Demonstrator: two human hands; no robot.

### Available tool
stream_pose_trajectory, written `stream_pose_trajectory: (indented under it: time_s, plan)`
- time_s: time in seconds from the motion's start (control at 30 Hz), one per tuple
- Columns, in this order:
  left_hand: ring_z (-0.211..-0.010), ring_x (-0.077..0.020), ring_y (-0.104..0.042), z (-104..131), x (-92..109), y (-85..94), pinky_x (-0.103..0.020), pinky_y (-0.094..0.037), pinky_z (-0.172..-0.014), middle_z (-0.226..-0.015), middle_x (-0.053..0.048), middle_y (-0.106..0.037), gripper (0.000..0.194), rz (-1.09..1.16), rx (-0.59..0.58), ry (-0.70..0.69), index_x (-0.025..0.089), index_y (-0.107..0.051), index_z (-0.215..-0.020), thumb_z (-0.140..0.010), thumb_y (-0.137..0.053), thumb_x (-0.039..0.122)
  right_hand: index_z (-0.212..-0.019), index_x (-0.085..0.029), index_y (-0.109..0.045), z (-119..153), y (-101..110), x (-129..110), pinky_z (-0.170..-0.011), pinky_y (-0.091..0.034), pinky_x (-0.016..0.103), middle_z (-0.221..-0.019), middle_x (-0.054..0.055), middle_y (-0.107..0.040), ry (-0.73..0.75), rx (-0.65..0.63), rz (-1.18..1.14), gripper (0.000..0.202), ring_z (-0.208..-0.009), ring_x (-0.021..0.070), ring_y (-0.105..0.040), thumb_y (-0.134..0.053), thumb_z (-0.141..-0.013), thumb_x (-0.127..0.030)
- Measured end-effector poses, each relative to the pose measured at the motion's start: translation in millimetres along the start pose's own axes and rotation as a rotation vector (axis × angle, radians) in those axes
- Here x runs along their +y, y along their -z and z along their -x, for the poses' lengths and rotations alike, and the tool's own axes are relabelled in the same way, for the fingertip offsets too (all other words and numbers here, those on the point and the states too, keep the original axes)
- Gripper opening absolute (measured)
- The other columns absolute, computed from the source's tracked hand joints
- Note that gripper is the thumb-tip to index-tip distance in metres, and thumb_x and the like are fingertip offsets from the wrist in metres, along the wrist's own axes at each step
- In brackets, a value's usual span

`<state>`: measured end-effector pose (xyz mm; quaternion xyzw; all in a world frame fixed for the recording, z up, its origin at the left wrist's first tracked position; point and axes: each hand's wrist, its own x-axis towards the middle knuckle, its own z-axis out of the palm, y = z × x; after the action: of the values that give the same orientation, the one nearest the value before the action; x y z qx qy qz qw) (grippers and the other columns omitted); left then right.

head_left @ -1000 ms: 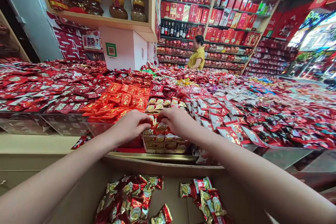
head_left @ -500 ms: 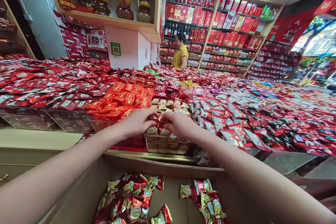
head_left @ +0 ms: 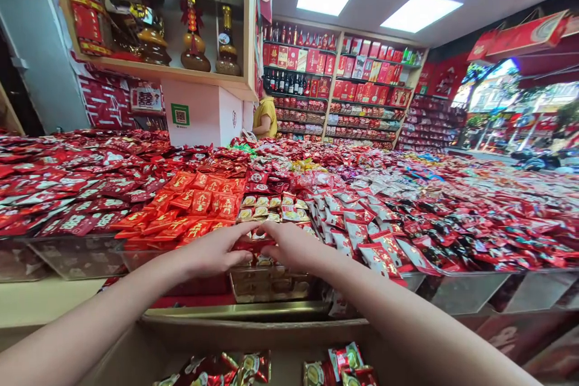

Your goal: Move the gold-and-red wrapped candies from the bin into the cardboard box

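My left hand (head_left: 221,248) and my right hand (head_left: 292,246) meet over the front of a clear bin (head_left: 271,288) of wrapped candies. Each thumb is apart from its fingers, which arch over the front candies; both hands look open. The fingertips nearly touch each other, and some are hidden, so contact with the candies is hard to tell. Behind the hands, gold-and-red wrapped candies (head_left: 266,208) lie in neat rows. Below my forearms is an open cardboard box (head_left: 289,338) with loose candies (head_left: 253,367) in similar red-and-gold wrappers.
Orange-red packets (head_left: 199,202) fill the bin on the left. White-and-red packets (head_left: 348,220) are heaped on the right. A white box with a QR code (head_left: 180,114) stands behind, under a bottle shelf (head_left: 181,69). A person in yellow (head_left: 266,117) is at the back.
The view has tilted up and turned right, so less of the cardboard box shows. Both hands remain over the same bin, with their fingertips closer together.
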<state>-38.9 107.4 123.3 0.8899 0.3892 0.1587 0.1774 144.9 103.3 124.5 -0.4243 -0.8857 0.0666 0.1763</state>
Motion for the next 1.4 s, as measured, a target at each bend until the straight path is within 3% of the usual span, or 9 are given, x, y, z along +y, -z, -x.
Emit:
stream_pose_trajectory:
  time_s: [0.2, 0.33, 0.53, 0.77, 1.0, 1.17, 1.3, 1.4]
  plan:
    - [-0.108, -0.0188, -0.049, -9.4, 3.5, 3.7, -0.03, -0.037, -0.091, -0.122, -0.005, -0.052, 0.053, -0.053, -0.057, -0.004, 0.023, -0.031, -0.129, -0.079, -0.046, 0.021, -0.11, -0.014, -0.05, -2.8, -4.4, 7.0, -0.068, -0.042, 0.029, -0.094, 0.011, -0.066, 0.057, 0.022, -0.04, 0.037, -0.085, 0.0222, -0.06, -0.051, -0.073, -0.019]
    - [-0.109, -0.0198, -0.049, -8.6, 3.0, 6.9, -0.03, -0.036, -0.091, -0.125, -0.005, -0.05, 0.052, -0.095, -0.075, 0.026, 0.024, -0.03, -0.13, -0.08, -0.044, 0.024, -0.104, -0.014, -0.055, 2.8, 3.5, 16.3, -0.067, -0.042, 0.027, -0.093, 0.01, -0.066, 0.064, 0.029, -0.038, 0.034, -0.082, 0.0205, -0.06, -0.055, -0.072, -0.025]
    - [-0.102, -0.0193, -0.053, -6.4, 10.0, 10.3, -0.025, -0.04, -0.083, -0.117, -0.004, -0.056, 0.049, -0.136, -0.109, 0.087, 0.021, -0.037, -0.127, -0.079, -0.044, 0.023, -0.094, -0.016, -0.063, 14.9, 10.8, 35.7, -0.064, -0.041, 0.027, -0.086, 0.009, -0.068, -0.072, -0.032, 0.13, 0.026, -0.078, 0.0207, -0.061, -0.053, -0.07, -0.021]
    - [-0.091, -0.0188, -0.057, -11.2, 15.6, 17.2, -0.024, -0.042, -0.077, -0.106, -0.003, -0.062, 0.049, -0.117, -0.163, 0.158, 0.022, -0.043, -0.123, -0.075, -0.049, 0.028, -0.083, -0.021, -0.065, 18.4, 10.9, 31.3, -0.069, -0.039, 0.032, -0.081, 0.005, -0.069, -0.094, -0.083, 0.166, 0.018, -0.08, 0.0216, -0.06, -0.052, -0.072, -0.023]
    - [-0.072, -0.0163, -0.057, -16.8, 13.4, 17.0, -0.021, -0.04, -0.064, -0.081, -0.001, -0.065, 0.029, -0.242, -0.16, 0.074, 0.019, -0.062, -0.091, -0.077, -0.047, 0.038, -0.102, -0.017, -0.059, 3.1, 1.5, 26.3, -0.068, -0.038, 0.027, -0.089, 0.006, -0.068, -0.034, 0.075, -0.071, 0.036, -0.081, 0.0185, -0.059, -0.057, -0.071, -0.037]
    - [-0.065, -0.0148, -0.055, -13.3, 4.0, 17.4, -0.021, -0.038, -0.058, -0.071, -0.001, -0.063, 0.023, -0.299, -0.148, 0.084, 0.017, -0.062, -0.077, -0.078, -0.046, 0.034, -0.077, -0.02, -0.065, -5.4, -8.1, 13.1, -0.065, -0.035, 0.026, -0.075, 0.001, -0.068, -0.054, 0.087, -0.108, 0.011, -0.07, 0.0145, -0.057, -0.056, -0.071, -0.023]
    - [-0.068, -0.0149, -0.055, -9.1, 1.8, 19.0, -0.02, -0.038, -0.061, -0.074, -0.001, -0.063, 0.021, -0.302, -0.139, 0.109, 0.017, -0.063, -0.078, -0.077, -0.047, 0.031, -0.076, -0.021, -0.064, -3.0, -13.0, 7.6, -0.07, -0.033, 0.029, -0.072, 0.0, -0.068, -0.081, 0.186, -0.113, 0.01, -0.068, 0.0139, -0.056, -0.056, -0.072, -0.023]
    - [-0.067, -0.0149, -0.056, -10.5, 2.2, 17.7, -0.02, -0.038, -0.059, -0.072, 0.0, -0.063, 0.02, -0.303, -0.155, 0.14, 0.017, -0.063, -0.078, -0.075, -0.048, 0.03, -0.074, -0.021, -0.064, -4.3, -18.7, 7.4, -0.075, -0.032, 0.032, -0.073, 0.0, -0.068, -0.099, 0.187, -0.11, 0.008, -0.07, 0.0142, -0.056, -0.057, -0.072, -0.024]
